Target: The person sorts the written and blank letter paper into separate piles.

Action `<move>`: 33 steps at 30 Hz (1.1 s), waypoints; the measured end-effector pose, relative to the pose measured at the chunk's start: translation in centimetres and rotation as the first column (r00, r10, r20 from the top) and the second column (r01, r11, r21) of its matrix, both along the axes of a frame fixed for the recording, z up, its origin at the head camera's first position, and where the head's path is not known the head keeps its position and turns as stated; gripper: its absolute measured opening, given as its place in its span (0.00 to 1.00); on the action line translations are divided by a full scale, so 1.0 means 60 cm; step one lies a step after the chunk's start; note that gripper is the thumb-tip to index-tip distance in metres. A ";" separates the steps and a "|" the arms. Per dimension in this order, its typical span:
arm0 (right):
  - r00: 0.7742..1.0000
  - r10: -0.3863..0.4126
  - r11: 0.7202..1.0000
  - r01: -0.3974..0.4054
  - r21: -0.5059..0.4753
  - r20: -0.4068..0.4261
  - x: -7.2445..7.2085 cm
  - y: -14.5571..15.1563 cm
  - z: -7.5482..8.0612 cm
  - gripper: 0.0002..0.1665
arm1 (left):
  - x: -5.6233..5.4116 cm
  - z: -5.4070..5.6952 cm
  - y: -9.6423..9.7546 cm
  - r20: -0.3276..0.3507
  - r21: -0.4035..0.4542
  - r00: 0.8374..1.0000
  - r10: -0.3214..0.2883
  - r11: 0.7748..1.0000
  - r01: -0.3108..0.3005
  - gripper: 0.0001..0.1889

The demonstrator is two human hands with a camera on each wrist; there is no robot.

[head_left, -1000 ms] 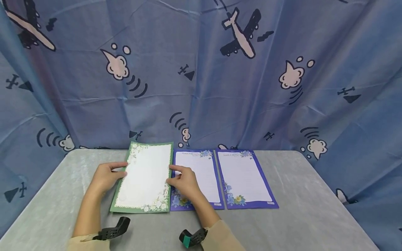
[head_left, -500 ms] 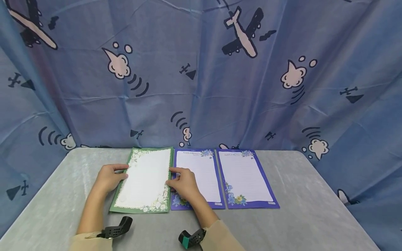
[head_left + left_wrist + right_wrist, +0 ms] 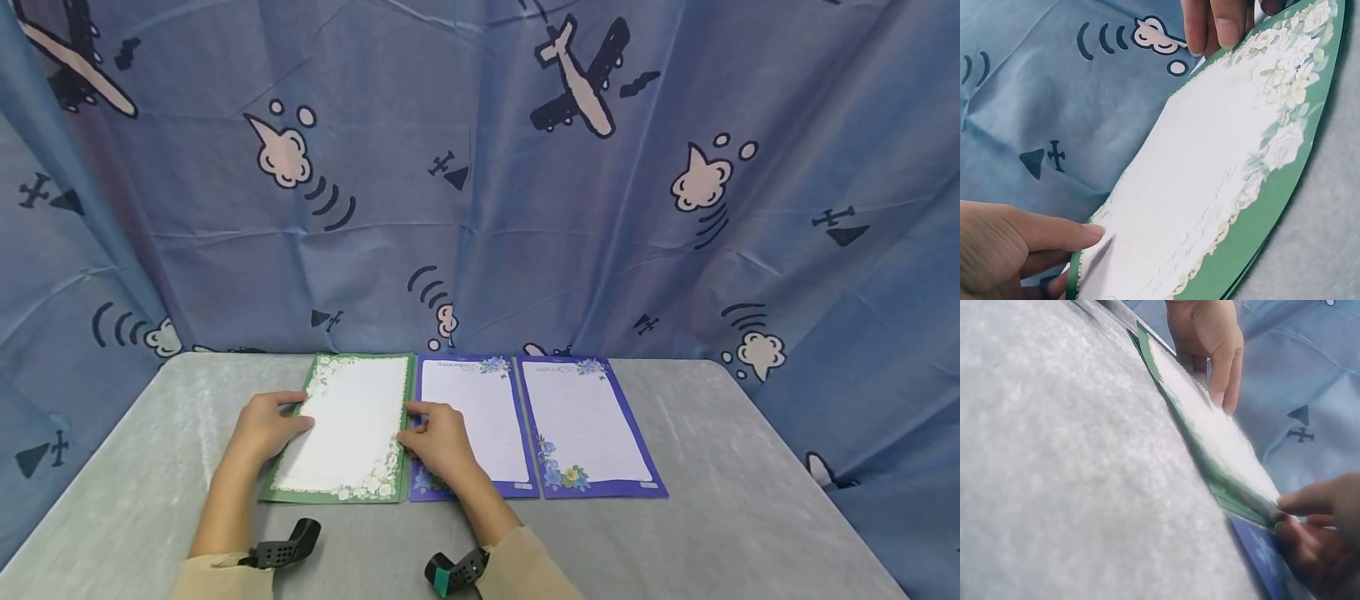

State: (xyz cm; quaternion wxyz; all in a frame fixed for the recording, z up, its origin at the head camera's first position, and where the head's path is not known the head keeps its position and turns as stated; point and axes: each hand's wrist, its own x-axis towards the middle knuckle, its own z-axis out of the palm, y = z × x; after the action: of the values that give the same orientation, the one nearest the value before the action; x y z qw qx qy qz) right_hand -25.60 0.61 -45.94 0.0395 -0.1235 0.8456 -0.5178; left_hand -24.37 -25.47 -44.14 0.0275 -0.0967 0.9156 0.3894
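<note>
A sheet of green-bordered letter paper [image 3: 348, 433] with white flowers lies at the left of the row. My left hand [image 3: 262, 425] pinches its left edge, the thumb on top; the left wrist view shows the fingers beneath. At the opposite edge, my right hand [image 3: 442, 437] pinches the paper between thumb and fingers. More green edges [image 3: 1235, 503] show under the sheet in the right wrist view, so it lies over other green paper. Blue-purple bordered letter paper [image 3: 487, 425] lies just right of it, partly covered by my right hand.
A second blue-purple bordered sheet [image 3: 588, 433] lies farther right. All the paper rests on a grey table [image 3: 720, 517]. A blue curtain [image 3: 487, 208] printed with planes hangs behind the table's back edge. Each wrist wears a black strap device [image 3: 285, 546].
The green sheet's raised far edge has come down, and its near edge has shifted slightly away from me. My left thumb has moved a little farther onto the sheet. The blue-purple sheets stay put.
</note>
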 end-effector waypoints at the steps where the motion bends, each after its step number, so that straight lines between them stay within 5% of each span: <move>1: 1.000 0.001 1.000 -0.001 0.008 0.000 0.000 0.000 0.001 0.28 | 0.000 0.000 0.000 0.003 -0.004 1.000 -0.003 1.000 0.003 0.27; 8: 0.998 -0.020 0.991 0.027 0.129 -0.060 0.003 0.000 0.007 0.25 | 0.004 0.004 -0.001 0.011 -0.027 1.000 -0.028 0.999 0.028 0.27; 22: 0.999 0.002 1.000 -0.003 0.028 0.044 0.004 0.001 0.006 0.27 | 0.004 0.016 0.021 0.014 -0.050 0.999 -0.030 0.998 0.030 0.27; 33: 1.000 0.005 0.995 -0.007 0.101 0.014 0.005 -0.004 0.004 0.29 | 0.000 0.003 0.020 -0.001 -0.105 0.999 -0.034 0.994 0.033 0.31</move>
State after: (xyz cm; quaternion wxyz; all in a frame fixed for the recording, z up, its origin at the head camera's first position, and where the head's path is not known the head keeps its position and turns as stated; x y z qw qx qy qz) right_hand -25.29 0.38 -45.72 0.0531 -0.1202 0.8701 -0.4750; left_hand -24.39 -24.25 -43.95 0.0278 -0.0821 0.9363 0.3404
